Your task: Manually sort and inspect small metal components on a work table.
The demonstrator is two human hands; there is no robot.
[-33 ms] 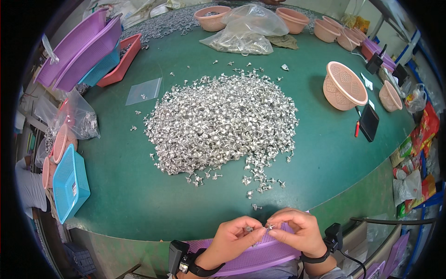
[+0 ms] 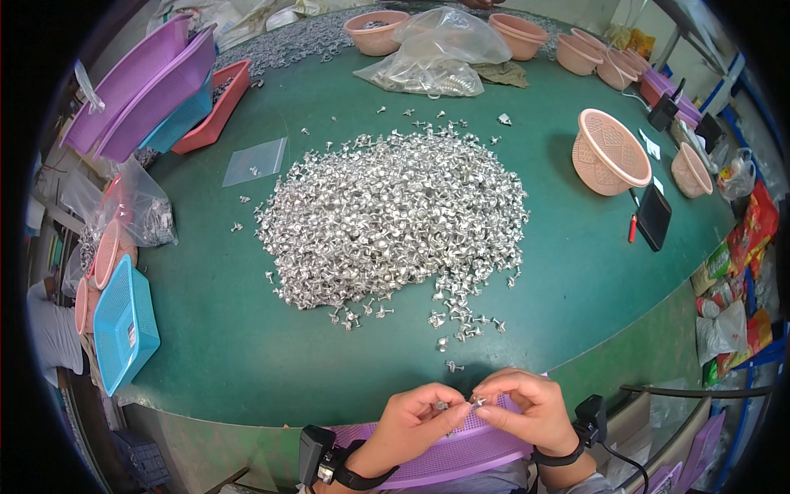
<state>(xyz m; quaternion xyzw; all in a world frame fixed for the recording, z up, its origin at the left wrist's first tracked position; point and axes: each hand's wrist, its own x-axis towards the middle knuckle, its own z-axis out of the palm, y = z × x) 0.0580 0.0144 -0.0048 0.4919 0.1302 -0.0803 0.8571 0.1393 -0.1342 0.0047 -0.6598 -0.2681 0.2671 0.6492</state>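
Note:
Above a purple mesh basket (image 2: 469, 457) at the table's near edge, my left hand (image 2: 415, 424) and my right hand (image 2: 531, 409) meet fingertip to fingertip. A small silver metal part (image 2: 441, 405) is pinched between the thumb and forefinger of my left hand. My right hand pinches another small silver part (image 2: 480, 402); fingers partly cover both. Beyond them, a large heap of similar small metal parts (image 2: 395, 218), with knob-like heads and short stems, covers the middle of the green table (image 2: 247, 354). One loose metal part (image 2: 454, 366) lies just past my hands.
On the right stand a peach basket (image 2: 609, 156), a black flat case (image 2: 655, 218) and a red pen-like item (image 2: 633, 229). To the left are a blue basket (image 2: 127, 329) and stacked purple baskets (image 2: 136, 82). A clear plastic bag (image 2: 440, 58) lies at the back.

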